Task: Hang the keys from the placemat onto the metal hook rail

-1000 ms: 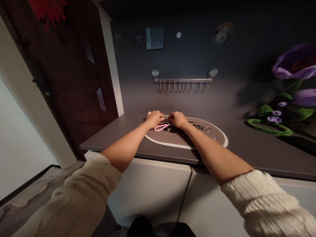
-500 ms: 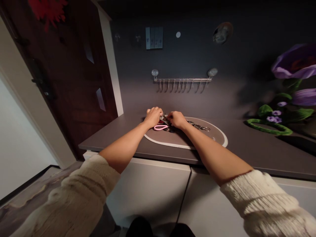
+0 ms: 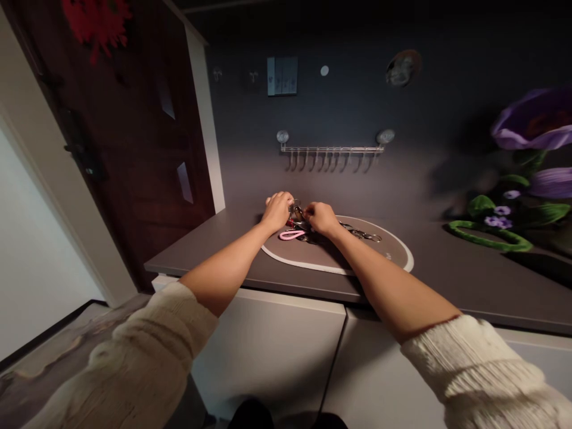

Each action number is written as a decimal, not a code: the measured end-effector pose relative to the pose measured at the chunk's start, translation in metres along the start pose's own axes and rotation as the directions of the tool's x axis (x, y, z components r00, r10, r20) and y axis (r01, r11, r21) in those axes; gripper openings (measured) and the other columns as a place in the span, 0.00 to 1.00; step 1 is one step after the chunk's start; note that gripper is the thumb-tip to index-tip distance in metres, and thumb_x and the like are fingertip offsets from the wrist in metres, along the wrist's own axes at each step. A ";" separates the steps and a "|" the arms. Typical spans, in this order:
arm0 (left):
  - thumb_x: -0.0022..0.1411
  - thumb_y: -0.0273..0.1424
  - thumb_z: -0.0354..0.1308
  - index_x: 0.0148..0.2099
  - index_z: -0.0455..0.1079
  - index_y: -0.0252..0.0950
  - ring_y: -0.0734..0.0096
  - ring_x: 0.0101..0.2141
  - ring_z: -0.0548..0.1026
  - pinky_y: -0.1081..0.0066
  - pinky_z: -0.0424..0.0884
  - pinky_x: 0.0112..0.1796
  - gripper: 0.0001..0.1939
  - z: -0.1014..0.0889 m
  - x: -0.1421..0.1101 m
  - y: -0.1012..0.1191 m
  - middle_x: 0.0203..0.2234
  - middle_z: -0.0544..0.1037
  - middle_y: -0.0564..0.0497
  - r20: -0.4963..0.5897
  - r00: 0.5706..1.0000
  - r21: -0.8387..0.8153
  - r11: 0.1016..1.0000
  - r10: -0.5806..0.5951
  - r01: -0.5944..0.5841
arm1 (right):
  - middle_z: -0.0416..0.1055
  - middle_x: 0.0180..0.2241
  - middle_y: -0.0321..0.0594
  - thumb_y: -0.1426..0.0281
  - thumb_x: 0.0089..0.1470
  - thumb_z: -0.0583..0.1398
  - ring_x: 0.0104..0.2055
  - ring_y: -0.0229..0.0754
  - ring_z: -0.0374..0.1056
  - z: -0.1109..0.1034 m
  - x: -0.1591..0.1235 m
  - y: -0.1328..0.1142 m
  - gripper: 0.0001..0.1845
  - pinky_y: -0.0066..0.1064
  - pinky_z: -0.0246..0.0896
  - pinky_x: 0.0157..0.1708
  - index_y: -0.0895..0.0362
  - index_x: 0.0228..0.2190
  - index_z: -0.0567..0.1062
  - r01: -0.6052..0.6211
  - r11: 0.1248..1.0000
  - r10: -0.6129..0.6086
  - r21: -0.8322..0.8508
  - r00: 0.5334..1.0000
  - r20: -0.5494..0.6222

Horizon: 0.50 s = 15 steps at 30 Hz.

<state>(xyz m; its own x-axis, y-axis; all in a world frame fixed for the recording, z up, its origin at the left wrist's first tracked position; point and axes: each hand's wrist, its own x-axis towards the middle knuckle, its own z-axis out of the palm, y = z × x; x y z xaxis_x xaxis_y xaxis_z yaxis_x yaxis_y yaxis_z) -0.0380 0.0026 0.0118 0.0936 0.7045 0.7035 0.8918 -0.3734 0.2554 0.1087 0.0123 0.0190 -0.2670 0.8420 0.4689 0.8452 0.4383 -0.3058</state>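
I see a bundle of metal pieces (image 3: 298, 213) showing more openly between the two hands than a second ago, and standing higher off the mat. To me that means the bundle is being handled, with both hands at it. The left hand (image 3: 277, 210) has its fingers curled narrow on its edge, apparently holding it. The right hand (image 3: 322, 218) is bent close on the other side; its fingertips are partly hidden, so I can't tell whether they grip anything. A pink loop (image 3: 291, 235) lies just in front of the bundle, with a small red piece (image 3: 290, 224) beside the left fingers. Linked metal rings (image 3: 360, 233) lie to the right.

Beneath them, the dark countertop (image 3: 201, 238) carries an oval mat (image 3: 339, 256) with a pale border, above white cabinet doors (image 3: 268, 339).

Around that I have a dark wall (image 3: 241, 131), a brown door (image 3: 147, 119) at left, large purple flowers (image 3: 531, 125) at right, a red decoration (image 3: 96, 24) on the door and a hook rail (image 3: 333, 149) above the mat.
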 end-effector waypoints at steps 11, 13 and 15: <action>0.62 0.25 0.40 0.35 0.63 0.36 0.69 0.38 0.68 0.70 0.60 0.41 0.10 -0.003 0.003 0.000 0.35 0.73 0.47 -0.166 0.986 -0.086 0.996 -0.015 0.000 | 0.72 0.34 0.42 0.71 0.52 0.53 0.35 0.38 0.65 -0.002 0.002 -0.003 0.11 0.28 0.56 0.38 0.59 0.35 0.73 0.163 0.959 -0.101 0.231 0.960 -0.260; 0.62 0.25 0.40 0.36 0.63 0.36 0.69 0.38 0.68 0.70 0.61 0.41 0.11 -0.004 0.003 0.001 0.34 0.73 0.48 -0.174 0.985 -0.090 0.996 -0.014 -0.002 | 0.72 0.35 0.42 0.70 0.52 0.52 0.37 0.38 0.64 -0.002 0.002 -0.004 0.11 0.29 0.56 0.40 0.59 0.35 0.73 0.228 0.939 -0.149 0.257 0.944 -0.295; 0.63 0.26 0.39 0.36 0.62 0.36 0.70 0.37 0.68 0.71 0.61 0.41 0.11 -0.006 0.003 0.003 0.34 0.73 0.48 -0.167 0.986 -0.096 0.995 -0.022 0.006 | 0.72 0.36 0.43 0.69 0.53 0.52 0.38 0.39 0.64 -0.004 0.001 -0.005 0.12 0.29 0.55 0.41 0.58 0.35 0.73 0.270 0.926 -0.185 0.264 0.934 -0.307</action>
<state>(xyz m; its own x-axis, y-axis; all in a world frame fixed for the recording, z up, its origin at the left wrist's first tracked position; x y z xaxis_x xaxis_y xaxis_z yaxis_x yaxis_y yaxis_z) -0.0379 -0.0003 0.0190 -0.0010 0.6020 0.7985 0.8460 -0.4252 0.3217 0.1060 0.0100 0.0239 -0.2635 0.6087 0.7484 0.5881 0.7163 -0.3755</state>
